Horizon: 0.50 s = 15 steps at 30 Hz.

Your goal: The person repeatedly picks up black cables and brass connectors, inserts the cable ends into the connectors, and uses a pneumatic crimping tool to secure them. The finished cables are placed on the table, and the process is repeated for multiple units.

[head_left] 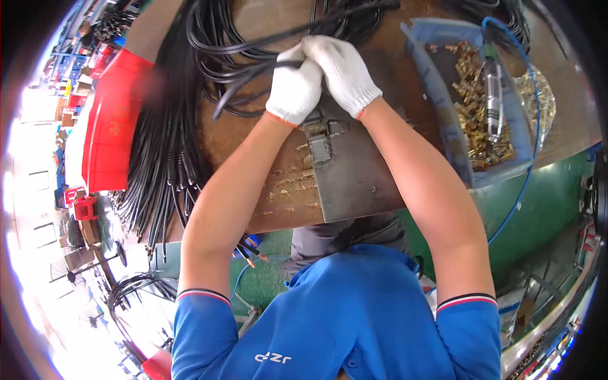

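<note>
Both of my hands wear white knit gloves and meet over the far middle of the workbench. My left hand (295, 88) is closed around a black cable (288, 64), whose short length shows at its knuckles. My right hand (342, 71) is closed too, its fingertips pressed against the left hand's; what lies between them is hidden. Right behind the hands, coils of black cable (244, 45) spread over the bench. A small metal block fixture (320, 148) sits just below my wrists, beside a dark metal plate (361, 171).
A blue bin (456, 154) on the right holds brass fittings (472, 82) and a clear-bodied air tool (493, 98) on a blue hose (537, 114). To the left, a thick bundle of black cables (168, 126) hangs over the bench edge beside a red bin (111, 126).
</note>
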Motion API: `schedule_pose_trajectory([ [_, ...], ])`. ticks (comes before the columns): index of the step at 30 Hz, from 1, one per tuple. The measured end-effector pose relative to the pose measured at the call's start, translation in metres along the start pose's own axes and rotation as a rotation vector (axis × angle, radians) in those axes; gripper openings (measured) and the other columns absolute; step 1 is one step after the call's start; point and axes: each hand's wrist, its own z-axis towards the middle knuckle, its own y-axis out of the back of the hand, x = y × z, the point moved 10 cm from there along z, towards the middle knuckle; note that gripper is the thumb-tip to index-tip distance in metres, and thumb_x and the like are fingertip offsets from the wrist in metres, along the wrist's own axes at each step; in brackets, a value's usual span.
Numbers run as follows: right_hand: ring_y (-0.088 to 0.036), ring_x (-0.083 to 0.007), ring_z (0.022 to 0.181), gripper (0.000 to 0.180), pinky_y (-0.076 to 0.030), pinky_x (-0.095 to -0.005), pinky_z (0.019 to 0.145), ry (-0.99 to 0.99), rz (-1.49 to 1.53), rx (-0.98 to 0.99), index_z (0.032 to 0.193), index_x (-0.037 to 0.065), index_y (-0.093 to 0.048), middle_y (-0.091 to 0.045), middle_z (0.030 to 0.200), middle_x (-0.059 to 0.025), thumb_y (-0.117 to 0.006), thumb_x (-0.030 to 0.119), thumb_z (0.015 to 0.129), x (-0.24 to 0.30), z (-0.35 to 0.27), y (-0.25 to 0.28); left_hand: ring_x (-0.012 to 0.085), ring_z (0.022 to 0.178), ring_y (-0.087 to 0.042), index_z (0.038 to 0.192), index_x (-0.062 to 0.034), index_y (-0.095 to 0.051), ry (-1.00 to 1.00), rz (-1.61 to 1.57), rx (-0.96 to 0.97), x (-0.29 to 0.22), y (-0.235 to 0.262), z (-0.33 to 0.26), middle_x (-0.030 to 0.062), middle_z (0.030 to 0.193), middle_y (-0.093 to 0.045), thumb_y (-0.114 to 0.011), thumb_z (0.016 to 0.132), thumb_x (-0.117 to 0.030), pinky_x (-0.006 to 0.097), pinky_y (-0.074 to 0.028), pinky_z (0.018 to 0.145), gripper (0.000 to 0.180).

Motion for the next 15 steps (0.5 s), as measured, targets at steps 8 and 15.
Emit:
schedule_pose_trajectory([
  [8, -0.068, -0.0186, 0.110, 0.053, -0.055, -0.0344, 0.095, -0.134, -0.096, -0.114, 0.138, 0.001, -0.066, -0.073, 0.119, -0.0100, -0.074, 0.038, 0.101, 0.057, -0.089, 0.012, 0.0163, 0.081, -0.061, 0.102, -0.0092, -0.066, 0.311, -0.585, -0.352, -0.047, 0.036, -0.082, 0.0010, 0.086, -0.059, -0.050, 0.110, -0.065, 0.033, -0.056, 0.079, 0.059],
  [15, -0.077, -0.0343, 0.092, 0.055, -0.061, -0.0406, 0.082, 0.387, -0.487, 0.044, 0.126, 0.011, -0.073, -0.078, 0.106, -0.0143, -0.094, 0.030, 0.079, 0.116, -0.144, -0.032, 0.0255, 0.100, -0.072, 0.126, -0.0088, -0.066, 0.469, -1.067, -0.291, -0.038, -0.012, -0.133, 0.0109, 0.108, -0.071, -0.060, 0.104, -0.067, 0.044, -0.062, 0.092, 0.062],
])
